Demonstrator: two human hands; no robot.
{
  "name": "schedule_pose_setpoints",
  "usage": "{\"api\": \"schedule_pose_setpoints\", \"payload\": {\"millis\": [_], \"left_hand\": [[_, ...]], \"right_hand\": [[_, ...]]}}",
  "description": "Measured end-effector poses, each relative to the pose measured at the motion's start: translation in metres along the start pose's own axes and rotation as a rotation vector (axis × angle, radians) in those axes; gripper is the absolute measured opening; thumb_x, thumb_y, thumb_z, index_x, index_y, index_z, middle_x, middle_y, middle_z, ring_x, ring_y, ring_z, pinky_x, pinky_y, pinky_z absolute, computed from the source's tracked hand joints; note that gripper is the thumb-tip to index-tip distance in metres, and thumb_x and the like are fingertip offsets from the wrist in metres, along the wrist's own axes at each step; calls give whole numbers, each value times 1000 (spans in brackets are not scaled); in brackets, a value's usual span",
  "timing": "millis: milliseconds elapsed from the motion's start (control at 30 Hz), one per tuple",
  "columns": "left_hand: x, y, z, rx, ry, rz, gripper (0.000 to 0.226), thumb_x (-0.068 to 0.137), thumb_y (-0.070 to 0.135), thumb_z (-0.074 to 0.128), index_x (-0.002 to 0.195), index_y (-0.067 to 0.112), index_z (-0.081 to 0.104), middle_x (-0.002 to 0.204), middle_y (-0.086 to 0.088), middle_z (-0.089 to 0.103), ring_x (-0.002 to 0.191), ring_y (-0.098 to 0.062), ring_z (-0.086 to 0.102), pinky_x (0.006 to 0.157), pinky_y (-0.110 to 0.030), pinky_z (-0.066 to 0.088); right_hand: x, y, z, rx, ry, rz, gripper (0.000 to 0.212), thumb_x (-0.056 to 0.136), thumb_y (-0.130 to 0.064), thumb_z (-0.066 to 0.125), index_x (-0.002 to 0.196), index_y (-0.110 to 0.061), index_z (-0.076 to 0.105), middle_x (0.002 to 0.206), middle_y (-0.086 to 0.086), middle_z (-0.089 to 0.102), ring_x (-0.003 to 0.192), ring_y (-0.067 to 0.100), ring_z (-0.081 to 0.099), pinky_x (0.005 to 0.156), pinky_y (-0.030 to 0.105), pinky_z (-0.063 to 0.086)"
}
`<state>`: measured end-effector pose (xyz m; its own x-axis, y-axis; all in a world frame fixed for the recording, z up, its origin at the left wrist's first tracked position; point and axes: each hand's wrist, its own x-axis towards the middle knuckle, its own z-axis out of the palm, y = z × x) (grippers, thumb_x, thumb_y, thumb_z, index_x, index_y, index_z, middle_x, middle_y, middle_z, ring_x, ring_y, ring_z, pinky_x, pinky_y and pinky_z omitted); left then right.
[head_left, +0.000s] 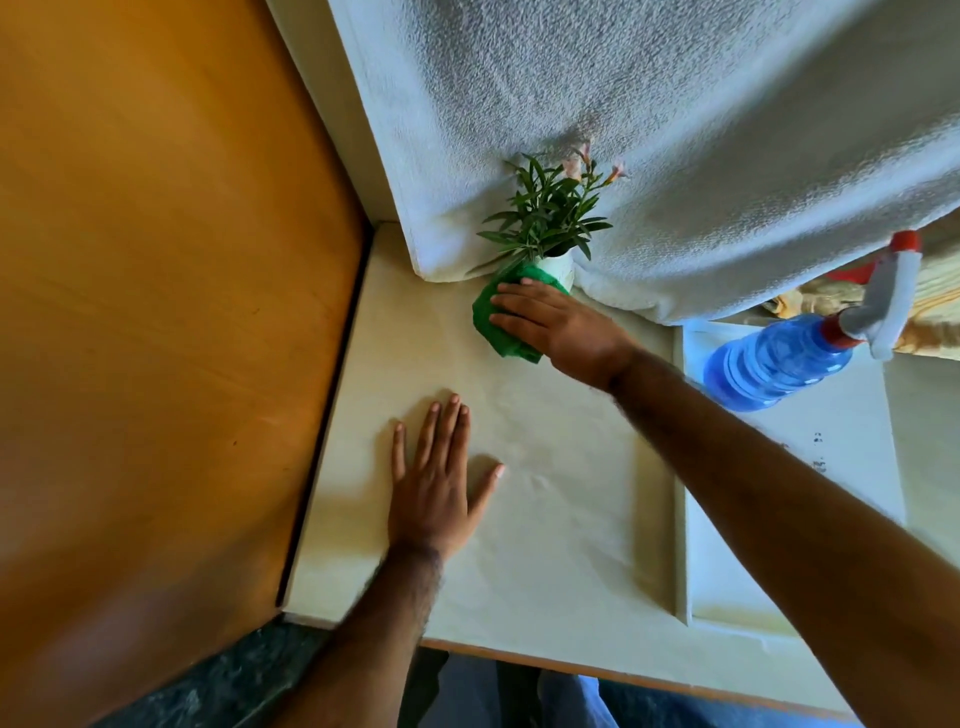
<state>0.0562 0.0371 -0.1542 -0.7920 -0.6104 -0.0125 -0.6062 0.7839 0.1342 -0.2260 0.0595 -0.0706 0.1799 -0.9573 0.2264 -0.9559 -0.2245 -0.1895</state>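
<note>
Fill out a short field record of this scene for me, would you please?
work: wiping the cream surface with a green cloth
right hand: fingers straight, pressing on the green cloth
left hand: flat on the cream surface, fingers spread, holding nothing
cloth position: bunched, at the foot of the white pot
plant: upright in the white pot, before the white fabric
spray bottle: blue, beyond the right arm, untouched
left edge: wooden panel

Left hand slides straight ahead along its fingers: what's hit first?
Likely the green cloth under the right hand; only bare tabletop lies between. The left hand might skim its left edge.
</note>
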Motion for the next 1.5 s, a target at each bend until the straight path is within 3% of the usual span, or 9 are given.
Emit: {"api": "schedule_pose_setpoints", "payload": {"millis": [300, 400, 500, 633, 867, 1100, 1233, 1333, 1500], "left_hand": [[-1, -3, 3, 21, 4, 4, 88, 100, 72, 32, 165, 16, 19, 174, -5, 21, 161, -24, 20, 128, -63, 22], [-1, -4, 3, 25, -1, 3, 88, 100, 72, 30, 165, 16, 18, 175, -5, 21, 161, -24, 19, 128, -63, 22], [-1, -3, 2, 19, -3, 5, 87, 100, 71, 32, 165, 15, 19, 174, -5, 21, 161, -24, 20, 127, -64, 23], [0, -1, 0, 32, -14, -3, 87, 100, 72, 29, 165, 16, 18, 174, -5, 21, 161, -24, 20, 127, -63, 24], [0, -2, 1, 36, -18, -1, 87, 100, 73, 26, 166, 16, 18, 175, -4, 20, 161, -24, 21, 128, -63, 22], [-1, -2, 2, 32, -1, 6, 85, 101, 71, 27, 165, 16, 20, 174, -4, 21, 160, -23, 22, 128, -63, 22], [-1, -4, 2, 32, -19, 4, 85, 101, 71, 27, 166, 17, 18, 175, -3, 19, 161, -23, 20, 128, -63, 21], [-1, -4, 3, 32, -38, 4, 86, 100, 72, 27, 166, 17, 16, 176, -3, 16, 162, -23, 18, 127, -64, 21], [0, -3, 4, 38, -32, -1, 86, 100, 73, 25, 166, 17, 14, 175, -4, 18, 162, -23, 18, 128, -63, 21]], "right_hand": [[-12, -18, 24, 261, -137, 215, 65, 77, 34, 50, 136, 7, 63, 146, 32, 55, 139, 52, 48, 114, 63, 42], [-6, -30, 17, 190, -30, 100, 48, 95, 16, 34, 124, 9, 71, 132, 32, 66, 131, 54, 56, 112, 66, 43], [-9, -30, 6, 79, 83, 68, 55, 113, -11, 23, 120, 5, 75, 130, 28, 70, 128, 49, 61, 113, 62, 42], [-20, -10, -2, 55, 134, 141, 36, 104, -2, 44, 119, 4, 76, 131, 28, 69, 129, 49, 60, 111, 63, 46], [-31, -5, 13, 212, 133, 196, 36, 89, 18, 69, 122, 5, 74, 135, 29, 66, 134, 47, 57, 113, 64, 43], [-40, -12, 28, 429, 100, 298, 36, 89, 13, 76, 124, 8, 72, 137, 31, 62, 133, 46, 57, 113, 64, 43], [-38, -17, 22, 491, 82, 365, 43, 84, 24, 64, 123, 6, 73, 138, 30, 62, 133, 44, 58, 115, 61, 43], [-38, -26, 14, 422, 60, 264, 41, 88, 9, 48, 118, 7, 76, 129, 30, 68, 128, 46, 62, 112, 60, 46], [-13, -15, 0, 218, 137, 61, 24, 94, 5, 63, 112, 5, 79, 123, 30, 72, 124, 50, 63, 112, 65, 42]]}}
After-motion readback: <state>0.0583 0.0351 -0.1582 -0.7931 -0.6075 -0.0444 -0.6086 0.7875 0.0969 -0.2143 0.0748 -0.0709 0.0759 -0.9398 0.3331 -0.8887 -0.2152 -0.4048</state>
